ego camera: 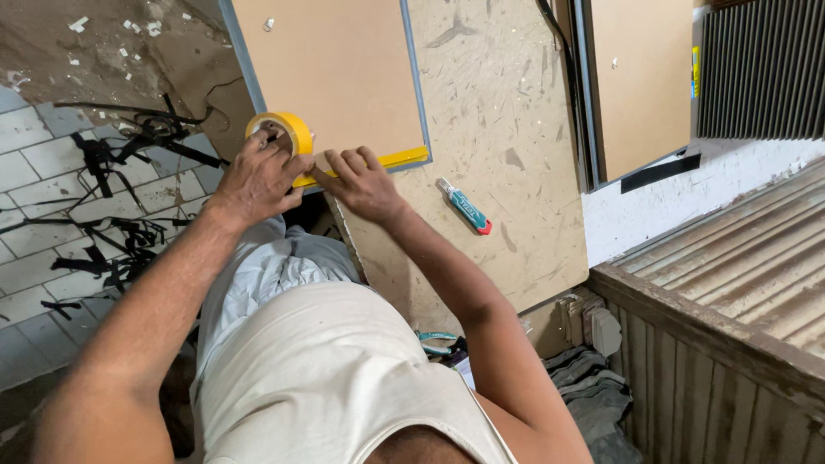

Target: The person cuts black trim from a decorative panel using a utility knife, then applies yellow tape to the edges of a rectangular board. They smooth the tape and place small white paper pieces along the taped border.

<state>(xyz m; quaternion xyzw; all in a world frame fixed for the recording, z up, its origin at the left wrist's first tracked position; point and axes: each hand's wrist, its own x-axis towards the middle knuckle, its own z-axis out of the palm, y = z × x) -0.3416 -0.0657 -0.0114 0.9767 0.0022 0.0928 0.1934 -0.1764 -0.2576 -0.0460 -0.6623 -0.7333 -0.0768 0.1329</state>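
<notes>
Yellow tape roll [288, 131] | clasped by left hand [258, 176] at board [344, 77] edge | right hand [365, 185] flat, pressing tape strip [400, 158] beside it

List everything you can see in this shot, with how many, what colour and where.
Tape roll: one, yellow, at the board's near left corner, under the left hand.
Tape strip: one, yellow, along the board's near edge.
Framed board: one, tan, on the worktable.
Worktable: one, scuffed beige, centre.
Utility knife: one, teal with red end, on the worktable right of the hands.
Black strips: many, on the tiled floor, left.
Second board: one, tan, right.
Left hand: on the roll.
Right hand: pressing the strip.
</notes>
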